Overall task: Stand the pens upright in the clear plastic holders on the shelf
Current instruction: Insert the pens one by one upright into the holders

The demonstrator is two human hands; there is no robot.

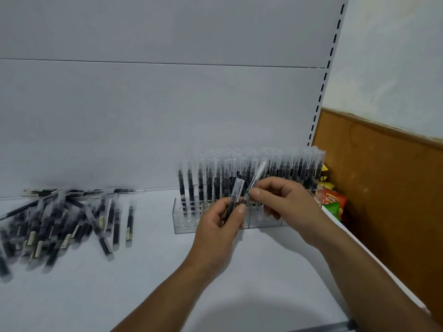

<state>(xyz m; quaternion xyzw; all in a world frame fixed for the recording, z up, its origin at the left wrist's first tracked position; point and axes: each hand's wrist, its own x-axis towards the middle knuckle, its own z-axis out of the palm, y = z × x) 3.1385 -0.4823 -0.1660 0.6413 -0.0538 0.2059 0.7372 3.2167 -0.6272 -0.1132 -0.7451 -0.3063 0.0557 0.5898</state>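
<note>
White shelf (167, 271), grey back panel (143, 104); loose pens (60, 226) at left; left hand (218, 226) pinches capped pen (233, 200), right hand (280, 202) second pen (257, 174), fronting clear holders (187, 226).

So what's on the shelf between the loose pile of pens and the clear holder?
Nothing: the head view shows bare white shelf between the loose pens and the holder.

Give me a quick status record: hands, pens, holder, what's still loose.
left hand: holds a capped pen in front of the holder
right hand: pinches a second pen, tilted
holder: clear plastic, many upright pens; front part looks unfilled
loose pens: pile lying flat at the left of the shelf
other: snack packets right of the holder
</note>
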